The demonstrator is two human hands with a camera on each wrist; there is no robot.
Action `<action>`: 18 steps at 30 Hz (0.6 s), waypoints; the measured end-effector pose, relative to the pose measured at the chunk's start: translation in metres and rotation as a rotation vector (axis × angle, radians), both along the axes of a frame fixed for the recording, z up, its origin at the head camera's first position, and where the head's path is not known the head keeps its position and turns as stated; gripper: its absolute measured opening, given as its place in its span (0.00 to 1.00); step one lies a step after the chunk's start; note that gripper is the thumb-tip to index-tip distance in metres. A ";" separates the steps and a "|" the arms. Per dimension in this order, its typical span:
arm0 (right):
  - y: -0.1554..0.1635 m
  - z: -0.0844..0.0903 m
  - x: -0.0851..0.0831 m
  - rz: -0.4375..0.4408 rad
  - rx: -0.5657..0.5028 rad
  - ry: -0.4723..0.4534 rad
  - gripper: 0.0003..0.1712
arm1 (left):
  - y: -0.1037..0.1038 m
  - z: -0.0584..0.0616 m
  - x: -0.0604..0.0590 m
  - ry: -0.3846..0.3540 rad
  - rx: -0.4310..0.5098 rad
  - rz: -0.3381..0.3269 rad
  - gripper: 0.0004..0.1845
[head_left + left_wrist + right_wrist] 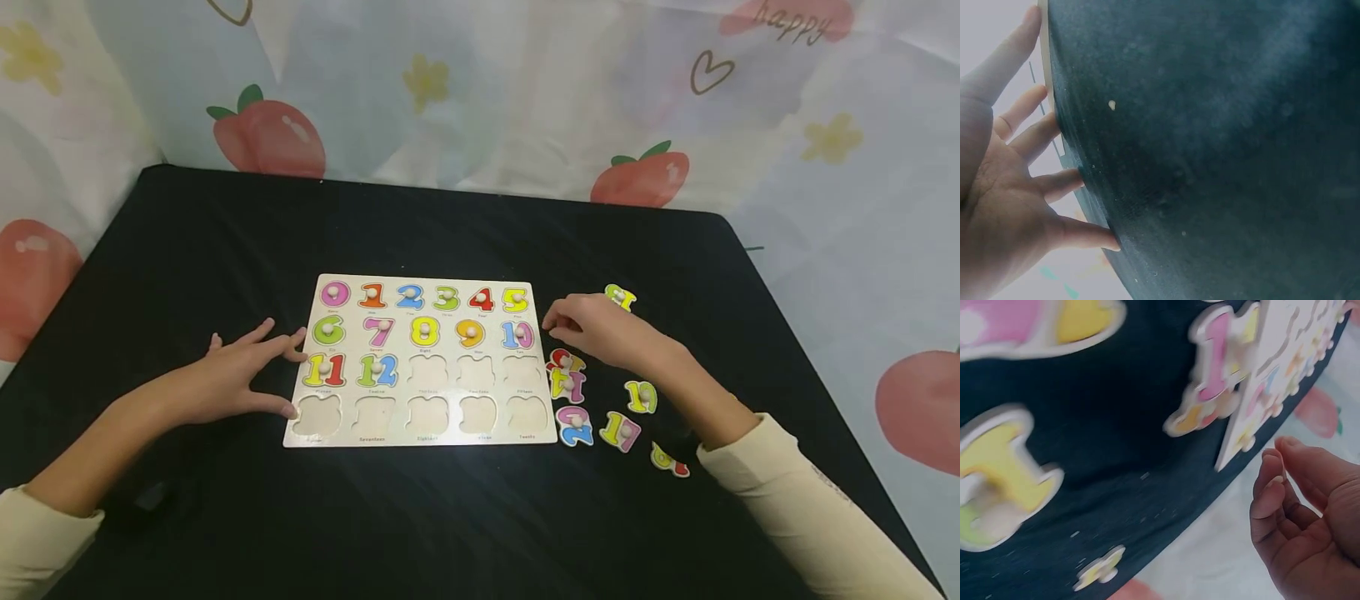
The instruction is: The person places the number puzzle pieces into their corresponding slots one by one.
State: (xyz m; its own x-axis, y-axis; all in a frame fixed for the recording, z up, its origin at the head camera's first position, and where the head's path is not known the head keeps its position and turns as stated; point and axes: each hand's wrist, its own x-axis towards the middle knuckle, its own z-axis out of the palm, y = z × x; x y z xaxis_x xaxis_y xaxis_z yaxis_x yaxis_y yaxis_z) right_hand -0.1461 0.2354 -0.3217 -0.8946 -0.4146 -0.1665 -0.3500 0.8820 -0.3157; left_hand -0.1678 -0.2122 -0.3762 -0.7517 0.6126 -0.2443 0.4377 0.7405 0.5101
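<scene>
A wooden number puzzle board (pixel 442 446) lies on the black table, its upper rows filled with coloured, knobbed number pieces; the 12 piece (pixel 377 370) is in the third row, followed by bare recesses. My left hand (pixel 236 379), fingers spread, touches the board's left edge with thumb and fingertips. Above the table by the board's right edge is my right hand (pixel 600 327). Its fingers are loosely bent, thumb near the index finger, and the right wrist view shows nothing between them. Close below it lie overlapping number pieces (pixel 567 383), partly on one another.
More loose pieces lie right of the board: a pink-and-blue one (pixel 575 426), a yellow-and-pink 17 (pixel 620 431), a yellow-green one (pixel 641 397), a tilted one (pixel 669 460) and one behind the right hand (pixel 621 296). A fruit-printed cloth (pixel 480 100) hangs behind the table.
</scene>
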 end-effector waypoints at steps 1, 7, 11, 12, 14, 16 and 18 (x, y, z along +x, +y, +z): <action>0.004 0.000 0.001 -0.002 0.009 -0.001 0.08 | 0.000 0.000 0.000 -0.002 -0.002 0.000 0.54; 0.022 0.002 0.008 -0.024 0.041 -0.026 0.07 | 0.000 0.001 -0.002 -0.019 -0.006 -0.006 0.55; 0.028 0.001 0.013 -0.030 0.025 -0.067 0.08 | -0.001 0.001 -0.003 -0.025 -0.007 -0.009 0.54; 0.029 0.000 0.014 -0.024 0.016 -0.088 0.08 | -0.001 0.001 -0.003 -0.026 -0.008 -0.009 0.54; 0.030 -0.002 0.015 -0.013 0.004 -0.124 0.09 | 0.000 0.001 -0.003 -0.030 -0.009 -0.006 0.53; 0.031 -0.003 0.016 -0.007 0.003 -0.135 0.10 | 0.000 0.000 -0.003 -0.033 -0.010 -0.003 0.52; 0.034 -0.003 0.017 -0.008 0.012 -0.117 0.10 | 0.001 0.000 -0.003 -0.035 -0.008 -0.001 0.52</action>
